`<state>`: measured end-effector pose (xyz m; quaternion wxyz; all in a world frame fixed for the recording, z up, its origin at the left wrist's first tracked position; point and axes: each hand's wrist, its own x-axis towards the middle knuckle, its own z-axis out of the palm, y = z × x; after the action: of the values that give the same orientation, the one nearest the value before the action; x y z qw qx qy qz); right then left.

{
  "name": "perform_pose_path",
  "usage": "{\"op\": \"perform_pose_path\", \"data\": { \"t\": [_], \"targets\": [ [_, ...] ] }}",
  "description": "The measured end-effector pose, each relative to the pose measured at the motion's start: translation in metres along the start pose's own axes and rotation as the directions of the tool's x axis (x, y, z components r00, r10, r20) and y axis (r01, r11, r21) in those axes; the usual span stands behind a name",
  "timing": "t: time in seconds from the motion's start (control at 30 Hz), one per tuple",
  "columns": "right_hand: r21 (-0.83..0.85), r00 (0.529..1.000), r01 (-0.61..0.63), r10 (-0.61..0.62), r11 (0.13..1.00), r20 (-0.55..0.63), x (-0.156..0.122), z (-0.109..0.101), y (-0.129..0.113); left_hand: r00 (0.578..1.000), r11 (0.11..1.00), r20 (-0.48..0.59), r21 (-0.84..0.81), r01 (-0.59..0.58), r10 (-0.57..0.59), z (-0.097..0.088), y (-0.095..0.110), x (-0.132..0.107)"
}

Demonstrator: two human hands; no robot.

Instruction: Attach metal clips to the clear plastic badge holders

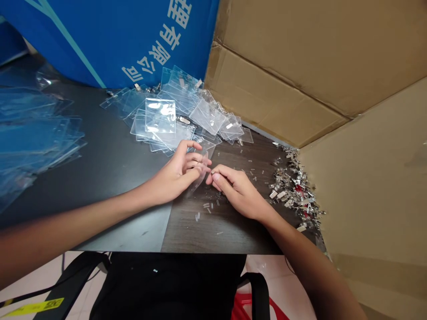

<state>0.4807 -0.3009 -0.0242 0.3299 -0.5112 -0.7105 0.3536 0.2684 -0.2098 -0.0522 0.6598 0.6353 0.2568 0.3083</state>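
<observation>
My left hand [187,171] grips a clear plastic badge holder [199,178] between thumb and fingers, its sheet hanging below the fingertips. Close beside it, my right hand [230,184] pinches a small metal badge clip [213,172], mostly hidden by the thumb and forefinger. Both hands are over the middle of the dark table. Just beyond them lies a heap of clear badge holders [160,115], several with metal clips on them. To the right, a pile of loose metal clips [293,186] rests against the cardboard.
Stacks of clear, blue-tinted sleeves [30,138] cover the left of the table [126,178]. Small clear plastic bits [207,206] are scattered near my hands. Cardboard [273,98] walls the back and right; a blue panel [100,40] stands behind. The table's front edge is near my lap.
</observation>
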Motion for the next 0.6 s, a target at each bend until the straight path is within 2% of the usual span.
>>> {"op": "perform_pose_path", "data": {
  "t": [0.17, 0.4, 0.47, 0.6],
  "targets": [
    [0.051, 0.998, 0.058, -0.06, 0.997, 0.03, 0.0025, -0.0024, 0.0001, 1.0, 0.998, -0.018, 0.054, -0.025, 0.026, 0.0003, 0.0045, 0.0016],
    [0.092, 0.995, 0.07, -0.077, 0.993, 0.071, 0.0045, -0.0025, 0.0009, 0.995, 0.993, -0.067, 0.099, -0.066, 0.073, 0.0014, 0.0044, 0.0018],
    [0.117, 0.997, 0.042, -0.049, 0.992, 0.061, 0.0051, -0.0005, 0.0024, 0.995, 0.992, -0.065, 0.108, -0.07, 0.078, 0.0016, 0.0046, 0.0015],
    [0.187, 0.995, -0.097, 0.094, 0.978, 0.028, 0.0063, 0.0024, 0.0069, 0.992, 0.986, -0.061, 0.135, -0.097, 0.106, 0.0012, 0.0047, 0.0011]
  ]
}}
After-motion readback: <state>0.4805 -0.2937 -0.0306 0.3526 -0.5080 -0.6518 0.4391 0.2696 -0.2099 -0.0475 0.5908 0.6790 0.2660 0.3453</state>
